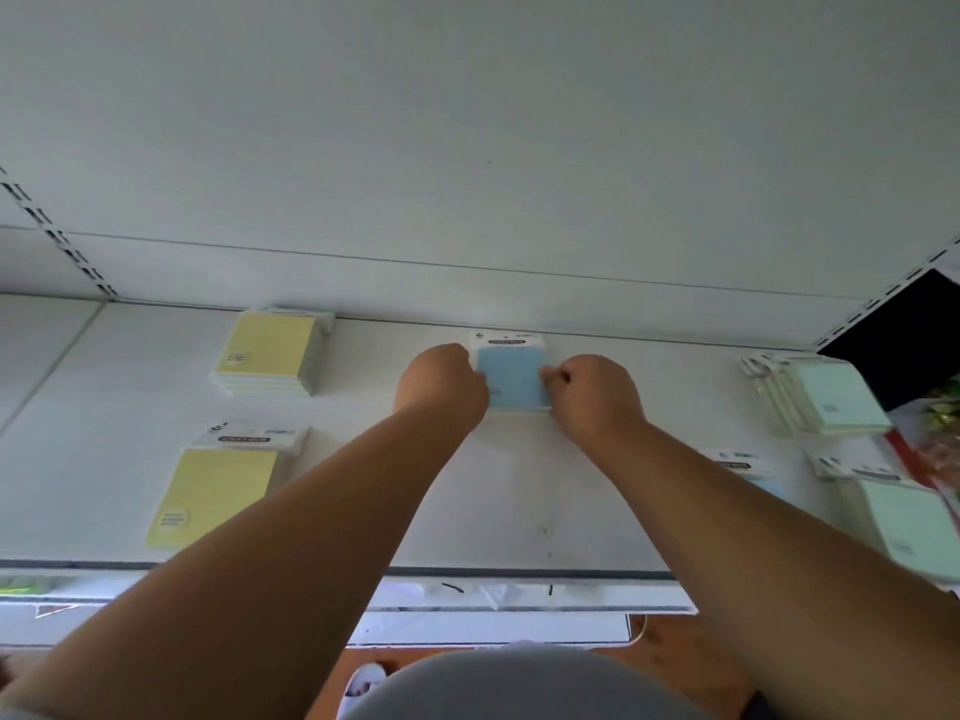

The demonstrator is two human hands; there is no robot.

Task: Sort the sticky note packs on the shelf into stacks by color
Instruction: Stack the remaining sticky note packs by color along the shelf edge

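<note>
Two hands meet at the middle of the frame on a blue sticky note stack [511, 379] that lies at the back of the white shelf [519, 491], against the rear panel. The left hand [441, 381] has its fingers curled against the stack's left edge, and the right hand [592, 392] pinches the right edge between thumb and curled fingers; both forearms reach up from the bottom corners of the frame. At upper left of the shelf sits a yellow stack [270, 353], and below it, nearer the front edge, lies a single yellow pack [213, 493] with a white header card. At the right edge, a green stack [831, 402] sits toward the back and another green pack [904, 522] lies nearer the front. Just beyond the right forearm, a sliver of a second blue pack [769, 485] shows, mostly hidden by the arm. The picture is slightly blurred, so the print on the labels cannot be read clearly.
</note>
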